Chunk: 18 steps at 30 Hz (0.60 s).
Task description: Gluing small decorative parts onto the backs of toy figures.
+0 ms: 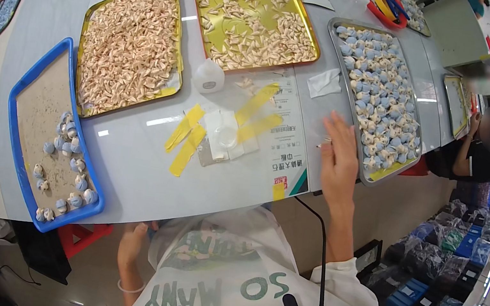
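Observation:
My right hand (340, 159) is over the table's right part, fingers stretched out and slightly apart, beside a grey metal tray (342, 39) filled with small blue-and-white figure pieces (380, 88). Nothing plainly sits in its grip; a tiny pale bit shows near the thumb. Below the table's front edge, close to my lap, is my left hand (131, 243). Its fingers look bent, but I cannot make out whether they hold anything. Between the hands, a small clear dish (222, 133) lies on the tabletop among yellow tape strips (188, 150). Behind it stands a white squeeze bottle (209, 77).
Two gold trays of small cream pieces, one left (87, 29) and one far (308, 24), lie behind. A blue tray (20, 122) with several blue-and-white pieces juts over the left front edge. A black cable (324, 250) hangs at right. Another person (482, 150) sits far right.

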Tool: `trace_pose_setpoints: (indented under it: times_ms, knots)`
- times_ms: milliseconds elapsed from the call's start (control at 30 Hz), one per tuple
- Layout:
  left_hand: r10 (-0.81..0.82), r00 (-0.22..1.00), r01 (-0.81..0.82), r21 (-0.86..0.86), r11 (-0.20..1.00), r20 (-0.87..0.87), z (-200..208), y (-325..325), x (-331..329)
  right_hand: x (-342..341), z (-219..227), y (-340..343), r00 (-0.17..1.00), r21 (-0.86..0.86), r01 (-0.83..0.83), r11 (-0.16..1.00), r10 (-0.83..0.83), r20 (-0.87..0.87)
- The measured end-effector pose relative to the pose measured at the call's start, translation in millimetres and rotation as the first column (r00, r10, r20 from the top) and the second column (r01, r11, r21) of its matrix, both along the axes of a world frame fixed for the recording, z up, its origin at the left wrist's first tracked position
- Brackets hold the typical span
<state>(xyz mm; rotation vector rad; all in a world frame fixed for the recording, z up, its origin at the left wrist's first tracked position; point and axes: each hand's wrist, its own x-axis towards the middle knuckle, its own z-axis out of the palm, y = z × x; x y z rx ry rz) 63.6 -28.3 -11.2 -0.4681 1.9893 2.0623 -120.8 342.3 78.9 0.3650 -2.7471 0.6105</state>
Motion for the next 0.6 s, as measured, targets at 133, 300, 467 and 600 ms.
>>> trace_pose_setpoints:
  times_ms: [133,300,467,600]
  knots:
    - [-0.04,0.969,0.037,0.017,0.999,0.243,6.8,-11.1,4.3,-32.2,25.2,-26.6,0.987,-0.245,0.014,0.969,0.026,0.156]
    - [-0.034,0.964,0.049,-0.051,0.997,0.263,-40.0,-25.8,7.6,-72.1,16.1,-53.7,0.956,-0.019,-0.279,0.96,0.279,0.089]
    - [-0.04,0.976,0.062,-0.096,0.993,0.216,-65.2,-25.2,7.8,-68.1,20.9,-60.6,0.954,0.073,-0.287,0.955,0.278,0.11]
    - [-0.048,0.981,0.077,-0.147,0.986,0.189,-81.6,-29.2,10.0,-71.8,13.4,-66.7,0.968,0.069,-0.236,0.969,0.228,0.106]
